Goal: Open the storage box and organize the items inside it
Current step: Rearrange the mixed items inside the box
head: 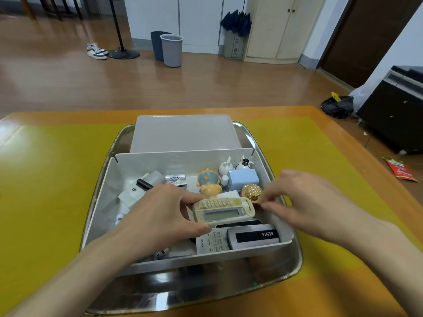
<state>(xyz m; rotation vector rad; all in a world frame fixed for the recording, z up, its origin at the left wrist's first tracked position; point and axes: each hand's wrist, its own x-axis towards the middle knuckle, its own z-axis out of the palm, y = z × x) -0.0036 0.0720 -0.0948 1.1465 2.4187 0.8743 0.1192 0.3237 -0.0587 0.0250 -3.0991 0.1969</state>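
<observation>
1. The yellowed remote control point(224, 210) was pinched at its left end by the left hand point(160, 216) and at its right end by the right hand point(304, 202), over the storage box's point(103, 197) 5 o'clock corner.
2. Level lowering beside the white remote point(211, 242) would have suited best.

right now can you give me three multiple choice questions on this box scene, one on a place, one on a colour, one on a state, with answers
1. Where does the storage box sit?
A. in a metal tray
B. on the floor
C. on a chair

2. What colour is the small box beside the rabbit figurines?
A. red
B. light blue
C. black

3. What is the state of the yellowed remote?
A. lying untouched on the mat
B. held between both hands
C. outside the tray

Answers:
1. A, the metal tray rims the box all round.
2. B, its faces are pale blue.
3. B, the left hand grips one end and the right hand fingers the other.
</observation>
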